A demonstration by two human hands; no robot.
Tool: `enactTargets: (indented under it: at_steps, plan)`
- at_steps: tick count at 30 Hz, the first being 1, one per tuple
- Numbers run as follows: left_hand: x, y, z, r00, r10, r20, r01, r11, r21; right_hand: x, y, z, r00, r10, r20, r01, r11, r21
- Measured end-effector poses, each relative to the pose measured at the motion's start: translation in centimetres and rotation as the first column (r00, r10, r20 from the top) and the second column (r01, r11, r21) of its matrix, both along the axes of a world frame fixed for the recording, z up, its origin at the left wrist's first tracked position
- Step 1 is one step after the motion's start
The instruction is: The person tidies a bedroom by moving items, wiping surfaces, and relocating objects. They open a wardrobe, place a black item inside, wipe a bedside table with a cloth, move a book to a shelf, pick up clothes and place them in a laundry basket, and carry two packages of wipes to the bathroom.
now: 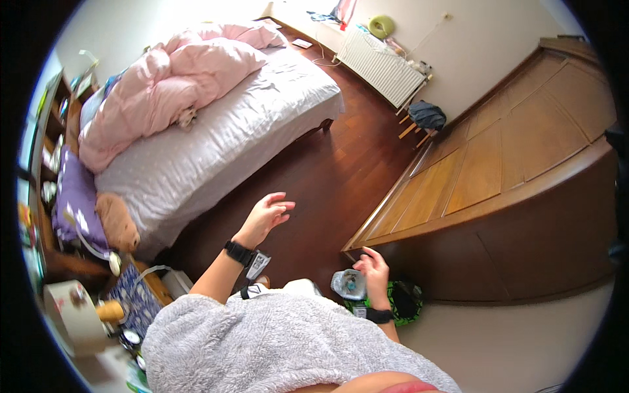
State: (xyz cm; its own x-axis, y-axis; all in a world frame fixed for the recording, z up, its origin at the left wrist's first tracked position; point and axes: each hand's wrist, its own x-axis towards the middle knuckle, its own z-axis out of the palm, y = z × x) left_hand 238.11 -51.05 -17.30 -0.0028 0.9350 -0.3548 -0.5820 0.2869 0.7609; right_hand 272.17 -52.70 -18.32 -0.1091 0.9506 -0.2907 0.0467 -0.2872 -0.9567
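Observation:
My left hand [264, 219] is raised over the dark wooden floor [314, 190], fingers apart and slightly bent, holding nothing. A black band [240, 253] circles that wrist, with a pale device attached beside it. Further right, my right hand [372, 267] hovers near the wardrobe's bottom corner, its loosely bent fingers apart and nothing visible in them. Another black band [379, 316] is on the right wrist. Just left of this hand stands a small bin with a clear plastic liner [347, 285]; some contents show inside. A black and green bag [407, 301] sits behind the right forearm.
A bed with a white sheet [229, 137] and rumpled pink duvet [177, 78] fills the left. A brown plush toy [118, 221] leans by a purple pillow [77, 196]. The wooden wardrobe [485, 164] stands right, a radiator [380, 65] and stool with dark cloth [426, 115] beyond.

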Motion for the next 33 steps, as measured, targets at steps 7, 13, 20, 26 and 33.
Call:
enactTargets:
  at_steps: [7,13,20,26,33]
  plan:
    - [-1.6,27.5,-1.6,0.971,-0.017,-0.237,0.038,0.996,0.084,5.1,20.8,-7.1,0.958,-0.284,-0.051,0.284,0.959,0.0]
    - [-5.3,39.9,-5.6,0.609,-0.142,-0.781,0.082,0.99,-0.117,4.8,49.4,-5.5,0.976,-0.219,-0.009,0.219,0.973,0.077]
    - [-11.9,54.7,-8.2,0.394,-0.404,-0.826,0.003,0.899,-0.438,3.3,78.5,-4.1,0.973,0.065,-0.22,-0.012,0.972,0.236]
    - [-5.1,89.6,-11.8,0.093,-0.323,-0.942,0.252,0.923,-0.292,11.8,91.5,-14.2,0.955,-0.259,0.143,0.268,0.963,-0.044]
    - [20.3,127.4,-10.9,0.025,-0.051,-0.998,0.858,0.514,-0.005,27.3,94.5,-18.3,0.739,-0.629,0.241,0.657,0.594,-0.464]
